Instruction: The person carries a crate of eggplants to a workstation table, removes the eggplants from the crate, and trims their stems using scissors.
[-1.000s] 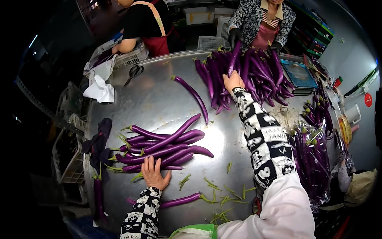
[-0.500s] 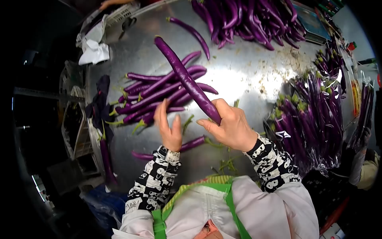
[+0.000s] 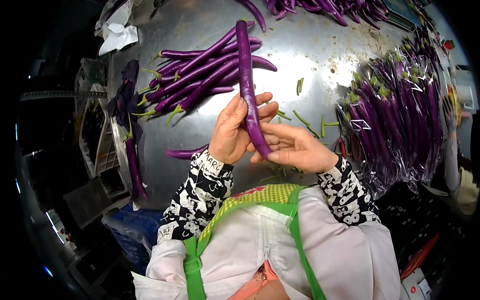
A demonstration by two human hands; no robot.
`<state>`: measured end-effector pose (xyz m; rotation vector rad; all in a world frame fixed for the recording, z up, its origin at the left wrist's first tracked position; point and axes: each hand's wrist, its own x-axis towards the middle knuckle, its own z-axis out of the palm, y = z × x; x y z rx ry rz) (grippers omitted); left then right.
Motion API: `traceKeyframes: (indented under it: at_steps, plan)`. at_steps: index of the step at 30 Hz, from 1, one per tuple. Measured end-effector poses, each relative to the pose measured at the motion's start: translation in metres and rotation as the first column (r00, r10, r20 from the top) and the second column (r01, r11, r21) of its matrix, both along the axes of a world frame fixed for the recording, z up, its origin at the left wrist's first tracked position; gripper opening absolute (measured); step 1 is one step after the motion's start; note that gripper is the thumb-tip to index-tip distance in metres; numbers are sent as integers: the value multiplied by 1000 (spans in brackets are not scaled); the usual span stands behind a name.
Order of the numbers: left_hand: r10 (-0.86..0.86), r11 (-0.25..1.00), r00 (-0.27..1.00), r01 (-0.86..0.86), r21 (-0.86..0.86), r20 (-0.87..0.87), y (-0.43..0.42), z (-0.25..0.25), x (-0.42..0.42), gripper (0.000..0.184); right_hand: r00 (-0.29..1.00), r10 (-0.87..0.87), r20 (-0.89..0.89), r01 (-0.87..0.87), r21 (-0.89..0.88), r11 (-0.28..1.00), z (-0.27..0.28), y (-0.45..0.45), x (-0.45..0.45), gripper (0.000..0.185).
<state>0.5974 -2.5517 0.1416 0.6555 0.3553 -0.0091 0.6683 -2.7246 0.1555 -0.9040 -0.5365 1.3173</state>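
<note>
A long purple eggplant stands nearly upright in view, its lower end towards me. My left hand is closed round its lower half, thumb on top and fingers passing behind. At the bottom tip, my right hand pinches it between thumb and fingers. Beyond the hands lies a loose pile of eggplants with green stems. Another eggplant lies partly hidden behind my left sleeve. Cut green stem pieces are scattered around my right hand.
Bagged eggplants in clear plastic lie at the right, with scissors beside them. A larger eggplant heap is at the far edge of the metal table. Dark cloth and one eggplant lie along the left edge.
My left hand, open and empty before, has closed on the eggplant. My right hand's grip has moved to its lower tip, and the eggplant has swung more upright. The view has tilted down.
</note>
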Motion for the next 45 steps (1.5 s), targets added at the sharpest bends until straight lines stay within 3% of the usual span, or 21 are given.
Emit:
traceKeyframes:
  at_steps: [2, 6, 10, 13, 19, 21, 23, 24, 27, 28, 30, 31, 32, 34, 35, 36, 38, 40, 42, 45]
  plan:
    - [-11, 1000, 1000, 11, 2, -8, -3, 0, -6, 44, 996, 13, -92, -18, -51, 999, 6, -3, -5, 60]
    - [-21, 1000, 1000, 21, 20, -20, -8, -1, -20, 41, 989, -90, -114, 70, -169, 983, 10, -1, -26, 44]
    - [-27, 998, 999, 28, 53, -25, -8, 1, -37, 43, 991, -119, -56, 106, -199, 974, -5, 0, -54, 45]
    - [-29, 998, 1000, 29, 53, 3, -5, -6, -52, 44, 958, -201, 204, 235, -159, 959, -13, 5, -76, 36]
    - [-52, 996, 997, 56, -72, 59, 4, -7, -81, 50, 874, -166, 457, 254, -138, 957, -15, 14, -104, 37]
    - [-107, 983, 994, 107, 150, -12, 5, 0, -88, 54, 841, -183, 509, 279, -117, 953, -16, 17, -108, 38]
    - [-104, 986, 994, 102, 131, 14, 7, -4, -95, 57, 801, -105, 589, 244, -162, 956, -14, 18, -113, 40]
    - [-101, 990, 995, 98, 104, 24, 8, -5, -99, 60, 798, -105, 593, 244, -159, 957, -14, 19, -113, 40]
    - [-75, 995, 996, 72, 64, 46, 13, -4, -105, 62, 938, -81, 337, 159, -210, 965, -18, 18, -116, 48]
    - [-61, 997, 996, 58, 54, 59, 14, -5, -106, 62, 941, -77, 331, 156, -220, 963, -20, 18, -118, 48]
    - [30, 999, 999, -31, 32, 25, 15, -11, -108, 54, 927, -249, 279, 284, -92, 954, -23, 20, -125, 53]
    - [104, 995, 995, -104, 10, -4, 14, -13, -109, 49, 823, -296, 484, 356, -34, 934, -29, 21, -130, 58]
    - [176, 984, 984, -176, -8, -29, 13, -14, -107, 45, 821, -291, 492, 352, -34, 935, -27, 21, -131, 58]
    - [186, 982, 982, -186, 2, -15, 11, -16, -108, 41, 394, -361, 845, 476, 148, 867, -19, 24, -131, 57]
    - [192, 981, 981, -192, 18, -8, 11, -16, -108, 37, 306, -395, 866, 461, 227, 858, -20, 27, -129, 51]
    - [198, 980, 980, -198, 16, -3, 10, -14, -108, 37, 304, -392, 868, 455, 229, 860, -22, 27, -128, 51]
    - [259, 965, 966, -259, -39, -11, 8, -11, -108, 34, 101, -372, 923, 384, 309, 870, -23, 26, -127, 38]
    - [233, 972, 972, -233, -15, 36, 6, -17, -105, 34, 87, -347, 934, 382, 291, 877, -15, 26, -129, 31]
    - [191, 981, 977, -193, 16, 98, 11, -28, -105, 33, -45, -337, 940, 399, 326, 857, -17, 29, -127, 27]
    - [217, 976, 973, -214, -42, 77, 10, -14, -106, 35, -107, -440, 892, 415, 442, 795, -24, 37, -131, 26]
